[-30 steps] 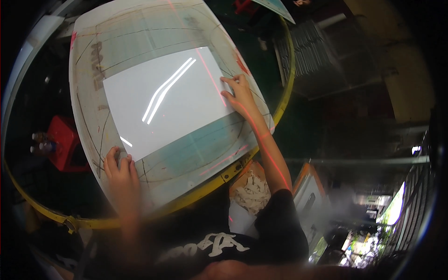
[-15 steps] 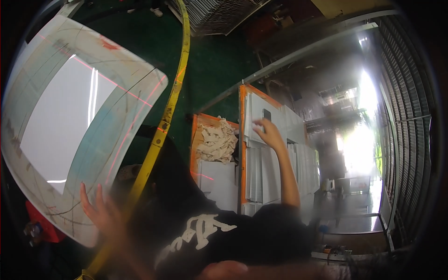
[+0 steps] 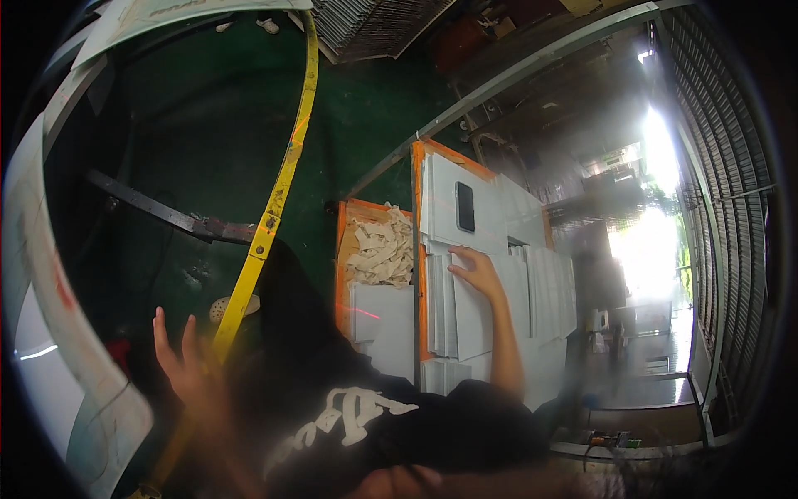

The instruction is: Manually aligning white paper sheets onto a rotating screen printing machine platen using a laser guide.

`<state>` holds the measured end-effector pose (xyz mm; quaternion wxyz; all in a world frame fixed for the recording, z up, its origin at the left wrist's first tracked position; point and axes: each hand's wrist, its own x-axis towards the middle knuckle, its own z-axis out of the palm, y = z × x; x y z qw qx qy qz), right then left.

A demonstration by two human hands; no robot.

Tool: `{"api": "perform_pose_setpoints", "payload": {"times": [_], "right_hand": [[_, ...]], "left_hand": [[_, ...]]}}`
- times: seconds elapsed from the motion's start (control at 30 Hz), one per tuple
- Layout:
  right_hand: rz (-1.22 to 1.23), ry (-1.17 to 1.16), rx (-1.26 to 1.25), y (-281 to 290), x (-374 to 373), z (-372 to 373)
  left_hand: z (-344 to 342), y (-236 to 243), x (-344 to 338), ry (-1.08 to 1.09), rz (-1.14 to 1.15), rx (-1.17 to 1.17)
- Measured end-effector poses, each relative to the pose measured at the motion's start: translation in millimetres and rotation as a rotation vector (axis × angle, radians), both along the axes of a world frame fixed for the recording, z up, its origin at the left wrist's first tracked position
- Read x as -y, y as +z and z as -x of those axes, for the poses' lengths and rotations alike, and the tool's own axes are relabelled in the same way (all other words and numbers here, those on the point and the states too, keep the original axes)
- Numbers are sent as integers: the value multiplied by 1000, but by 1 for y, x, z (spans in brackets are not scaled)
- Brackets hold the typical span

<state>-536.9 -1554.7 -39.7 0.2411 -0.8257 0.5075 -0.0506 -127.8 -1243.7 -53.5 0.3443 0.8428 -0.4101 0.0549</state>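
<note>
My left hand [image 3: 181, 370] is raised at the lower left beside the yellow curved bar [image 3: 270, 208], its fingers spread and holding nothing. Beyond it, on the far left, is part of a large pale round-cornered frame [image 3: 65, 283] with a glossy white surface inside; the hand does not touch it. My right hand [image 3: 478, 273] hovers over or rests on a stack of white sheets [image 3: 474, 312], with thumb and fingers apart; contact is hard to tell. A dark phone [image 3: 465, 206] lies on another white stack [image 3: 440, 191] just beyond this hand.
An orange-edged bin [image 3: 342, 249] holds crumpled cream scraps [image 3: 382, 247] and white sheets. A dark metal arm [image 3: 166, 212] reaches toward the yellow bar above the green floor [image 3: 366, 125]. A slatted rack [image 3: 374, 29] stands at the far side. Another pale frame [image 3: 183, 15] shows at the top left.
The large pale frame has swung to the left, uncovering floor and the dark metal arm. My right hand has drawn back from the phone to the nearer white stack. My left hand remains spread.
</note>
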Motion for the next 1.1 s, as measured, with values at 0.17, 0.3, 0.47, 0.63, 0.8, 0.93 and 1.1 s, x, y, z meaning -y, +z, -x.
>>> {"api": "perform_pose_setpoints", "payload": {"times": [0.17,0.3,0.47,0.63,0.8,0.93,1.1], "right_hand": [[33,-45,52,1,-6,1],[21,-56,117,-4,-5,3],[35,-77,107,-5,-7,2],[74,-64,104,-8,-9,4],[72,-97,130,-5,-12,3],[62,-100,149,-10,-11,7],[45,-131,209,-13,-9,11]], "left_hand": [[7,-3,3,-10,-13,-25],[11,2,6,-20,-18,-12],[10,-2,8,-30,-6,7],[11,-6,5,-13,-15,-15],[8,-13,4,-58,27,-4],[5,-15,2,-57,-1,16],[4,-11,5,-96,49,-38]]}}
